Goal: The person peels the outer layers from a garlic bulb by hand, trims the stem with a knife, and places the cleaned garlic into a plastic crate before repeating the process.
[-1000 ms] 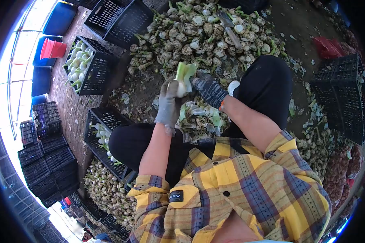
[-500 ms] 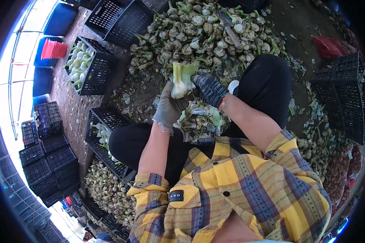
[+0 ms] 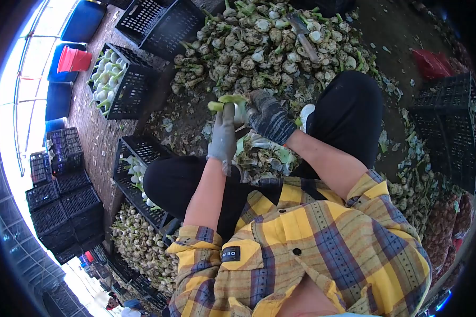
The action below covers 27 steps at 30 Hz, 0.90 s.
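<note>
My left hand (image 3: 223,140), in a pale grey glove, is wrapped round a fresh garlic bulb (image 3: 240,113) with a thick green stem (image 3: 215,106). Its fingers cover much of the bulb. My right hand (image 3: 271,119), in a dark knitted glove, is closed at the bulb's right side, where the outer leaf layer meets its fingertips. Below both hands, between my legs, lies a heap of peeled skins and leaves (image 3: 267,156). In front spreads a large pile of dirty, unpeeled garlic (image 3: 248,45), with a wooden-handled blade (image 3: 304,42) resting on it.
Clean white bulbs fill a black crate (image 3: 127,87) at left; another crate (image 3: 143,150) with bulbs stands by my left knee. More garlic (image 3: 140,238) lies behind it. Stacked crates (image 3: 63,211), a red bucket (image 3: 74,59) and blue bins stand farther left. A black crate (image 3: 444,121) is at right.
The garlic has tipped over, its stem now pointing left instead of up. My left hand has turned and moved round it; the right hand has stayed close beside it.
</note>
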### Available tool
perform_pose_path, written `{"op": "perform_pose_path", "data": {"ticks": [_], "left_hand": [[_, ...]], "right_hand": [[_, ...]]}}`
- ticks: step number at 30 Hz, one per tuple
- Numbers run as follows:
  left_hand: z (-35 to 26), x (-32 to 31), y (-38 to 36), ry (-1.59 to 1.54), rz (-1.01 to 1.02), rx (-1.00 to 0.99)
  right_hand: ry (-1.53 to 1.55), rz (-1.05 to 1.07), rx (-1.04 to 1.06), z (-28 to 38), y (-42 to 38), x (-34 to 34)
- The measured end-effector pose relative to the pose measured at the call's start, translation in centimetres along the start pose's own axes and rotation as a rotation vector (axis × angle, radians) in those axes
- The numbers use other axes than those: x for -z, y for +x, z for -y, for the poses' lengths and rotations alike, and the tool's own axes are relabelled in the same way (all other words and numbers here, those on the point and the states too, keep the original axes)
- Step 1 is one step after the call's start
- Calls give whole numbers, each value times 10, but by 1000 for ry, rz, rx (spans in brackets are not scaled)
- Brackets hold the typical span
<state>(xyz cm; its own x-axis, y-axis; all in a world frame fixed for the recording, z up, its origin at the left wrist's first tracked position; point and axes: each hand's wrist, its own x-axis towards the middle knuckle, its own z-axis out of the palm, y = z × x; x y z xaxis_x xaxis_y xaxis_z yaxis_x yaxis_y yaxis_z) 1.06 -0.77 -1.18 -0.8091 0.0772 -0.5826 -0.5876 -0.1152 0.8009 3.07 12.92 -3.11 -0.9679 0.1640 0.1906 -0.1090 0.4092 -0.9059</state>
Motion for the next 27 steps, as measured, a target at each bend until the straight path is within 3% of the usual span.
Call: {"op": "perform_pose_path", "data": {"ticks": [1,2,5,6,8,11,13,14,17,18,21,22,25,27], "left_hand": [[5,2,7,-20,-37,4],[19,10,19,-90,-61,-65],[9,17,30,-457,7,85],[1,17,26,-475,-5,75],[-10,24,23,-477,53,45],[-21,34,24,-636,-29,-2],[-24,41,24,-636,-106,-28],[-24,40,24,-590,-122,-64],[-26,37,18,-423,-163,-177],[-24,37,17,-351,-176,-219],[-21,34,11,-112,-202,-334],[-22,32,10,-28,-206,-373],[-16,26,5,112,-127,-422],[-9,24,5,182,-49,-484]], "right_hand": [[-9,-15,56,9,-2,0],[70,28,-30,18,-5,2],[730,71,-341,0,8,3],[806,60,-397,-7,12,7],[478,-17,-170,-64,10,-10],[500,-44,-257,-45,15,0],[709,64,-537,-6,23,16],[129,314,-219,-11,20,15],[-419,685,29,9,5,14],[-479,694,-137,5,7,2],[-279,492,-74,-7,5,-1],[0,526,-164,-10,9,-3],[270,369,-334,-8,11,-14],[422,464,-533,-9,13,-18]]}}
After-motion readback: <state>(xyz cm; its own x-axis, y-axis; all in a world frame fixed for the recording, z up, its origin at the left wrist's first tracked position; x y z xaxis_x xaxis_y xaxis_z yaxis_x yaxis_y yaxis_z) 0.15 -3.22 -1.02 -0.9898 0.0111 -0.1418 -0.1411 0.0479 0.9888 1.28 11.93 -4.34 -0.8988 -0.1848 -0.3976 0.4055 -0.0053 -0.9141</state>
